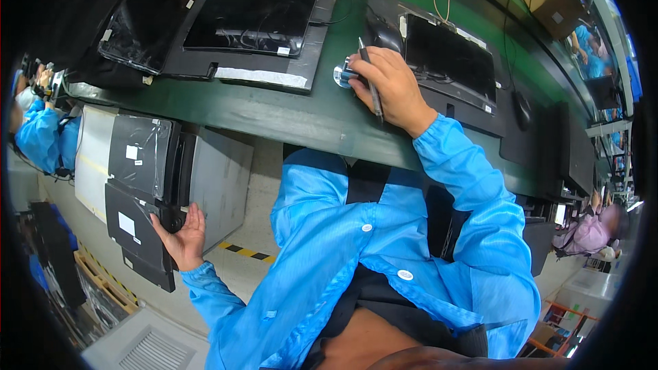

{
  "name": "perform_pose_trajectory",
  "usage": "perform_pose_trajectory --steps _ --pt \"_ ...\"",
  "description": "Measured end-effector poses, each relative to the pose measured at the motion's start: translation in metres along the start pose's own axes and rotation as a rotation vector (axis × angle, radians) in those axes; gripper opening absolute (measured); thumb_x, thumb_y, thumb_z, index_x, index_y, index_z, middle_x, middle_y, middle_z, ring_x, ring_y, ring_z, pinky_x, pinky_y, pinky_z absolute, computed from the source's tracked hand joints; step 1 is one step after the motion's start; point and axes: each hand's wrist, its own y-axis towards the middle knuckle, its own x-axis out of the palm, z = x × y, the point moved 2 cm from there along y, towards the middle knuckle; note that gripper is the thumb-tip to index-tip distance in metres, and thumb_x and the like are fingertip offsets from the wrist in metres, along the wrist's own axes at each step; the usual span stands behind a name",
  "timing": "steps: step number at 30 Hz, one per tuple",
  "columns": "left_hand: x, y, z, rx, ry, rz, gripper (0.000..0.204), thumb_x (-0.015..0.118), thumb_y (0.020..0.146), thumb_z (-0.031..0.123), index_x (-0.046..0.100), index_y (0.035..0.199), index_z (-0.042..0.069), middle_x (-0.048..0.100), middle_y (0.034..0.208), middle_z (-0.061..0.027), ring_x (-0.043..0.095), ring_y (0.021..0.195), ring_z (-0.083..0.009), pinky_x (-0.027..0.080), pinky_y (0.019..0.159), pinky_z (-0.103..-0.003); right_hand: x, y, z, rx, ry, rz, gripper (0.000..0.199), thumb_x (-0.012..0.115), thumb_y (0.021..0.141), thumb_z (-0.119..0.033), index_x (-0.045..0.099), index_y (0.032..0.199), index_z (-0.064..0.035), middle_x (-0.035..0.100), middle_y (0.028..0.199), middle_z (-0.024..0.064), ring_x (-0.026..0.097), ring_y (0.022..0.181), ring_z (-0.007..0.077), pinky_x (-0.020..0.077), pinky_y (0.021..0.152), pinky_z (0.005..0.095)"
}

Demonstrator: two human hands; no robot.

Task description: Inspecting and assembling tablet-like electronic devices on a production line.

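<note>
My right hand [389, 88] is closed over the green bench, with a dark pen [371, 85] held slantwise across its fingers. At its fingertips is a small round silvery and blue item [342, 74]; its kind is not clear, and the fingers partly cover it. Down at the left, my left hand [184, 236] has its palm up and fingers spread, holding nothing. It is close to the edge of a black flat panel [133, 216] with white labels. Another black panel [147, 157], partly under clear film, lies beyond that one.
On the green bench [295, 120] lie a dark-screened panel [253, 20], another screen [449, 62], a tilted screen [154, 14] and a black mouse [523, 111]. Cables run along the back. A grey box [219, 178] stands below. People work at far left and right.
</note>
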Motion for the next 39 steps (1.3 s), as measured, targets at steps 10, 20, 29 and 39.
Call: perform_pose_trajectory --steps 10,20,29,39 --pt "0.000 0.002 0.001 0.021 0.024 0.044 0.107 0.090 0.072 0.058 0.040 0.136 -0.012 0.052 0.132 -0.0225 0.054 0.128 -0.0364 0.045 0.110 -0.047 0.001 -0.002 0.005 0.125 0.081 -0.005 0.043 0.083 0.079 -0.010 0.064 0.118 -0.0051 0.064 0.107 0.0142 0.061 0.111 0.0353 0.0477 0.098 0.0456" --pt "0.007 -0.001 0.001 0.048 -0.022 0.054 0.102 0.090 0.074 0.054 0.041 0.137 -0.010 0.051 0.130 -0.0223 0.054 0.127 -0.0381 0.047 0.108 -0.049 -0.001 0.003 0.002 0.134 0.108 -0.030 0.044 0.081 0.079 -0.010 0.063 0.119 -0.0063 0.063 0.107 0.0157 0.059 0.112 0.0363 0.0451 0.103 0.0490" --pt "0.016 0.000 0.011 0.112 -0.094 0.067 0.092 0.090 0.076 0.049 0.048 0.134 -0.009 0.051 0.129 -0.0242 0.056 0.123 -0.0387 0.050 0.106 -0.050 0.007 0.012 0.001 0.147 0.122 -0.033 0.050 0.082 0.078 -0.009 0.061 0.123 -0.0058 0.063 0.112 0.0177 0.060 0.110 0.0391 0.0454 0.104 0.0499" --pt "0.007 0.013 0.021 0.138 -0.395 -0.144 0.083 0.088 0.084 0.035 0.045 0.149 0.006 0.031 0.156 -0.0280 0.031 0.144 -0.0510 0.041 0.118 -0.054 -0.006 0.005 -0.001 0.199 0.015 0.056 0.049 0.078 0.081 -0.002 0.063 0.128 -0.0027 0.065 0.122 0.0237 0.063 0.114 0.0417 0.0500 0.099 0.0464"
